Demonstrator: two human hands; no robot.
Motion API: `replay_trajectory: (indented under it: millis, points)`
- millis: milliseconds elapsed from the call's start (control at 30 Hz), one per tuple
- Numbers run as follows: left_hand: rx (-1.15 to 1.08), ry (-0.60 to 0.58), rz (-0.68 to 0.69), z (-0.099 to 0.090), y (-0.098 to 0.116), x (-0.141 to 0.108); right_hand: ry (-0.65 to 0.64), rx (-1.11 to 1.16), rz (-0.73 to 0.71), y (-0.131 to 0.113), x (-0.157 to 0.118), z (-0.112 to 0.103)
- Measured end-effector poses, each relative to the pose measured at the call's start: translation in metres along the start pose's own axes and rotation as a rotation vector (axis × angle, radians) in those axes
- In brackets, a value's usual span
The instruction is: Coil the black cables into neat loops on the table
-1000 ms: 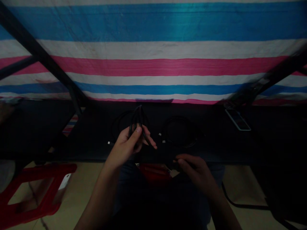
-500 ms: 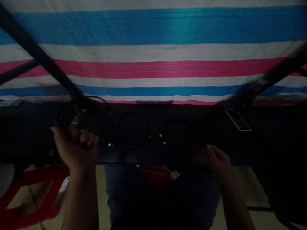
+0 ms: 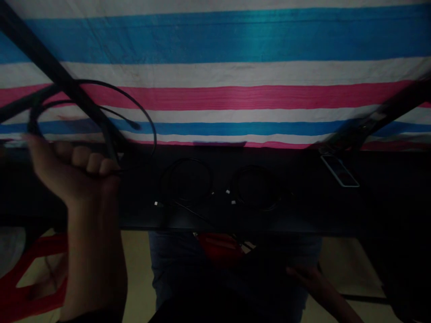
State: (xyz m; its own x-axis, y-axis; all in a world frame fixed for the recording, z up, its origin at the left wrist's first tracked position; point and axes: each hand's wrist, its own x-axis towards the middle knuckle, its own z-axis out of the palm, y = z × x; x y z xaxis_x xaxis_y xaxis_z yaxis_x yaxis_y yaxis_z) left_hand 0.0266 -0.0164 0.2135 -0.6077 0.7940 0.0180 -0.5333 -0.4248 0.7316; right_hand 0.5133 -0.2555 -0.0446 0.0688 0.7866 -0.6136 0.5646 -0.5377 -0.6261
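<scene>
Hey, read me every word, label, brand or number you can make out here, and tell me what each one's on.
No text can be read.
The phone: too dark and small to read.
The small cable connectors: too small to read.
The black cable in the left hand: no readable marking.
The striped tarp: no lettering visible.

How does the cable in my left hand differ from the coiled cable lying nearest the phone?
The cable in the left hand is held up, while the coiled cable lies on the dark table. The held cable arcs in wide, loose loops; the coil sits in a tighter ring. Both are thin black cables.
</scene>
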Motion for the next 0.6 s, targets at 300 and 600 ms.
replay_trajectory:
  millis: [300, 600]
  points:
    - [0.012, -0.137, -0.092, -0.006, -0.046, 0.025, 0.107, 0.061, 0.001, 0.027, -0.018, 0.035]
    - [0.006, -0.211, -0.131, 0.010, -0.064, 0.019, 0.191, 0.062, 0.024, 0.049, -0.036, 0.062]
